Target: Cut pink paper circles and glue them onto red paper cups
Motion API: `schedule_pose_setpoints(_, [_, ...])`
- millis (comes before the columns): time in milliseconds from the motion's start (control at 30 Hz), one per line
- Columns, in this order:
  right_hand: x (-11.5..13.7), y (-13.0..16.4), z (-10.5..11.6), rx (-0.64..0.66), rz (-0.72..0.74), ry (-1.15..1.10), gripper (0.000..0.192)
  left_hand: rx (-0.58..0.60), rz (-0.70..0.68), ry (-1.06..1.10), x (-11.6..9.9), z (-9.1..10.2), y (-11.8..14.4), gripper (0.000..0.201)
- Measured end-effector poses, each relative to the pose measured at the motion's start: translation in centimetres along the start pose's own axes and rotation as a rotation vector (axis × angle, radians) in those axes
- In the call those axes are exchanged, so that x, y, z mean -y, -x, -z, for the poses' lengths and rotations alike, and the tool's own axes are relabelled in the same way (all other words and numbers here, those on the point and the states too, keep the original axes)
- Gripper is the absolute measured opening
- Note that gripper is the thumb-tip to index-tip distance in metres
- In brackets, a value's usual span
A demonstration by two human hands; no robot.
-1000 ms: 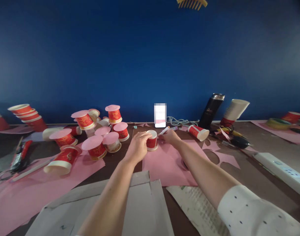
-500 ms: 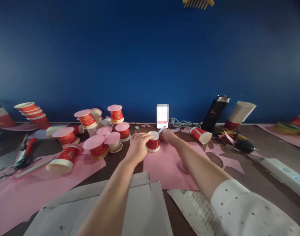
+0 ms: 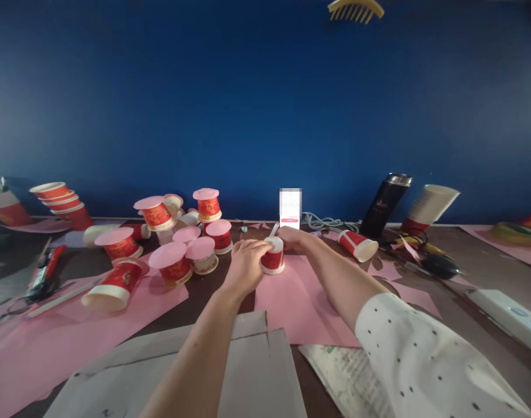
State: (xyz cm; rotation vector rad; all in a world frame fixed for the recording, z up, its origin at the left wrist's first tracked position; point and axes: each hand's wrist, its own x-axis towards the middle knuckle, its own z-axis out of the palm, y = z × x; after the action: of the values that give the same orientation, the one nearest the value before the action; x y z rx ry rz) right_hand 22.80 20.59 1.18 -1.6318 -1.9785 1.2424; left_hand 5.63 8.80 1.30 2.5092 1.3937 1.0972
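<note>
A red and white paper cup [image 3: 274,258] stands upside down on a pink paper sheet [image 3: 300,307]. My left hand [image 3: 248,261] is closed around its left side, with fingers resting against the upper edge. Just behind the cup, my right hand [image 3: 292,237] grips a slim white pen-like stick [image 3: 274,230], tilted beside the cup's raised base. The stick's kind cannot be made out, and the right fingers are partly hidden. To the left stand several red cups with pink paper discs on top, one of them a cup [image 3: 172,264] close by.
A phone [image 3: 290,208] leans at the wall. On the right are a black flask [image 3: 385,203], a lying cup [image 3: 358,245], stacked cups [image 3: 430,206] and a power strip [image 3: 509,316]. Grey cardboard [image 3: 265,371] lies in front; a craft knife [image 3: 43,270] is far left.
My right hand and the white stick have moved left, behind the cup. My left hand keeps its hold on the cup. The whole view has shifted slightly.
</note>
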Motion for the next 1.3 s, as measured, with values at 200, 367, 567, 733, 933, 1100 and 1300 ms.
schedule_pose_setpoints(200, [2.4, -1.1, 0.2, 0.15, -0.011, 0.013, 0.009, -0.005, 0.009, -0.041, 0.3, -0.4, -0.1, 0.058])
schedule_pose_setpoints(367, [4.8, -2.1, 0.4, 0.281, -0.056, 0.063, 0.033, -0.02, 0.002, -0.034, 0.3, -0.4, -0.1, 0.06])
schedule_pose_setpoints(567, [6.5, -2.7, 0.1, 0.41, -0.059, 0.165, 0.034, -0.033, -0.005, -0.004, 0.1, -0.2, -0.1, 0.055])
schedule_pose_setpoints(733, [7.3, -3.1, -0.2, 0.443, -0.031, 0.273, 0.021, -0.036, 0.002, -0.002, 0.1, -0.2, -0.1, 0.053])
schedule_pose_setpoints(933, [8.3, -3.2, -0.3, 0.436, -0.022, 0.348, 0.017, -0.001, 0.035, -0.003, -0.4, 0.2, -0.1, 0.056])
schedule_pose_setpoints(1100, [8.3, -2.7, -0.6, 0.376, -0.009, 0.263, 0.015, 0.008, 0.044, -0.013, -0.5, 0.3, -0.1, 0.056])
schedule_pose_setpoints(1300, [7.4, -1.1, 0.8, 0.014, 0.097, -0.056, 0.016, 0.001, 0.046, -0.019, -0.2, -0.1, -0.1, 0.052])
